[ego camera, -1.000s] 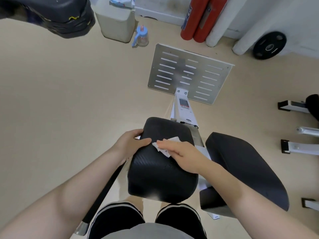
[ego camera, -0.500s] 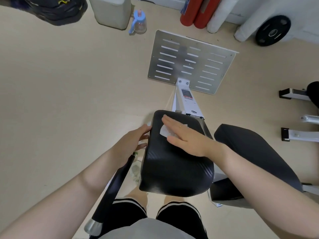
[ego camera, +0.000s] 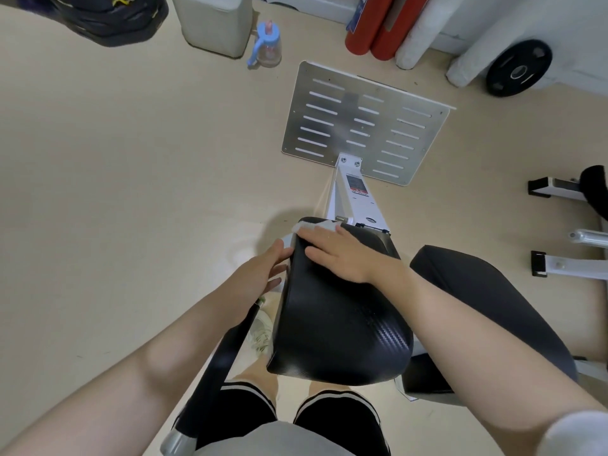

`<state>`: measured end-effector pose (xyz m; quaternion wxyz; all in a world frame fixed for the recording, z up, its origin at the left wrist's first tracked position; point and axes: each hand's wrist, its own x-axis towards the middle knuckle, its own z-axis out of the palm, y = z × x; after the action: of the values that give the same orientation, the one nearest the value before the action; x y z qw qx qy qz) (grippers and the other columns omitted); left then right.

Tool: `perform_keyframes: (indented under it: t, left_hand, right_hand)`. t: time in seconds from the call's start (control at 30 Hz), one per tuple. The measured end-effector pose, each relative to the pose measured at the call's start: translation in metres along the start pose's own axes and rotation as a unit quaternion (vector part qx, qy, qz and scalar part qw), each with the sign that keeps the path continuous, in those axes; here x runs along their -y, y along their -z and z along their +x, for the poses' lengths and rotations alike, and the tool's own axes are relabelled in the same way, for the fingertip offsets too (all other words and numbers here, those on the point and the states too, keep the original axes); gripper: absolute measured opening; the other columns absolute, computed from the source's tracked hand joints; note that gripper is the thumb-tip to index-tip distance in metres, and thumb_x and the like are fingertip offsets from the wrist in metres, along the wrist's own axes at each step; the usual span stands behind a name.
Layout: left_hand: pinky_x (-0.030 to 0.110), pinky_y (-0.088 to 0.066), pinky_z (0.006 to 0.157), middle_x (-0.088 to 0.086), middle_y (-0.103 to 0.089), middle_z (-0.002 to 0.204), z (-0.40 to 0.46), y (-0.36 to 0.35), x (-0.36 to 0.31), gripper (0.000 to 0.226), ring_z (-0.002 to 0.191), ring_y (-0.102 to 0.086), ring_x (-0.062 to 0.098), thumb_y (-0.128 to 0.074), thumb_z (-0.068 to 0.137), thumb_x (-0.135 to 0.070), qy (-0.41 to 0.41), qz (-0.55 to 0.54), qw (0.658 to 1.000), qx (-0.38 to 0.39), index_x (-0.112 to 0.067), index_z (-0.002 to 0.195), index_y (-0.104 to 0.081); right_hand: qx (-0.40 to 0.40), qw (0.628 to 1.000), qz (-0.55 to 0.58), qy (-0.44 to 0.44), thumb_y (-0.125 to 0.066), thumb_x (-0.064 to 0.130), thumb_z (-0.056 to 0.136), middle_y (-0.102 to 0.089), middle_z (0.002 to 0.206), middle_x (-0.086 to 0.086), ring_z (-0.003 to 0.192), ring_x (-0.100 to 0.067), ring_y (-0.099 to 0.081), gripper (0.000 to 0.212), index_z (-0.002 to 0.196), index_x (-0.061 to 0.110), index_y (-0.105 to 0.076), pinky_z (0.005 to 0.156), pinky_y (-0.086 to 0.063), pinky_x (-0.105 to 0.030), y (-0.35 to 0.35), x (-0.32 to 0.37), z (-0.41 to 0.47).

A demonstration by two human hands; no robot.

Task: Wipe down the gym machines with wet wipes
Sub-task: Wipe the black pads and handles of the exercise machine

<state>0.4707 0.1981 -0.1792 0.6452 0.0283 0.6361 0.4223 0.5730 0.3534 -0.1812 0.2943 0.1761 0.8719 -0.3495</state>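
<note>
A black textured pad (ego camera: 339, 324) of the gym machine fills the middle of the view. My right hand (ego camera: 342, 255) lies flat on its far end, pressing a white wet wipe (ego camera: 307, 227) whose edge shows past my fingertips at the pad's far left corner. My left hand (ego camera: 263, 269) rests against the pad's left side with its fingers spread, holding nothing. A second black pad (ego camera: 487, 311) sits to the right. The machine's white beam (ego camera: 353, 199) runs forward to a slotted metal footplate (ego camera: 365, 123).
A black handle bar (ego camera: 217, 366) with a metal end runs under my left forearm. On the floor at the back stand a white bin (ego camera: 214, 21), a blue-lidded bottle (ego camera: 268, 44), two red cylinders (ego camera: 381, 24) and a black weight plate (ego camera: 518, 69). White frame feet (ego camera: 559, 264) lie right.
My right hand has slid the wipe forward along the pad, from its middle to its far left corner. My left hand stays on the pad's left side.
</note>
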Motion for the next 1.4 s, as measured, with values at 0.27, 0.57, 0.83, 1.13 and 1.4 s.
perform_keyframes:
  t: [0.27,0.57,0.83,1.13,1.4]
  left_hand:
    - [0.03,-0.029,0.113,-0.003,-0.043,0.144,-0.003,-0.002,0.001,0.071,0.133,-0.038,0.01,-0.011,0.093,-0.059,0.015,-0.065,0.998,0.007,-0.013,0.137,-0.044]
    - [0.027,-0.029,0.111,-0.005,-0.046,0.141,0.002,-0.002,0.005,0.072,0.132,-0.04,0.007,-0.006,0.093,-0.059,0.017,-0.076,0.996,0.037,-0.017,0.14,-0.041]
    - [0.032,-0.023,0.116,-0.006,-0.04,0.146,0.003,0.001,0.013,0.069,0.136,-0.033,0.008,-0.007,0.093,-0.058,0.001,-0.084,0.996,0.036,-0.019,0.139,-0.04]
    - [0.026,-0.022,0.114,-0.006,-0.041,0.145,-0.003,-0.003,0.007,0.07,0.136,-0.032,0.006,-0.003,0.093,-0.059,0.013,-0.061,0.997,0.048,-0.021,0.141,-0.038]
    - [0.029,-0.02,0.116,-0.007,-0.041,0.145,-0.002,-0.012,0.015,0.068,0.132,-0.038,0.009,-0.007,0.092,-0.062,0.015,-0.079,0.996,0.034,-0.026,0.139,-0.04]
  right_hand:
    - [-0.008,0.995,0.097,-0.031,-0.033,0.027,0.101,-0.031,0.151,0.004,0.139,-0.012,-0.025,0.044,0.144,0.019,-0.033,0.106,-0.012,-0.015,0.002,0.002,0.003]
    - [-0.047,0.992,0.043,0.112,-0.029,0.032,0.093,-0.045,0.143,0.0,0.129,-0.013,-0.037,0.05,0.138,0.014,-0.041,0.105,-0.017,-0.013,-0.009,0.029,-0.05]
    - [-0.044,0.993,0.101,-0.032,-0.036,0.028,0.1,-0.035,0.149,0.008,0.139,-0.012,-0.025,0.039,0.139,0.025,-0.041,0.1,-0.011,-0.009,-0.001,-0.007,0.009]
    - [-0.094,0.991,0.037,0.091,-0.042,0.016,0.096,-0.063,0.124,-0.006,0.114,-0.02,-0.058,0.035,0.127,0.02,-0.057,0.102,-0.039,-0.026,-0.009,0.027,-0.052]
    - [-0.024,0.999,0.011,0.032,-0.03,0.037,0.1,-0.023,0.155,0.005,0.141,-0.011,-0.021,0.049,0.146,0.02,-0.026,0.108,-0.012,-0.016,-0.013,0.027,-0.052]
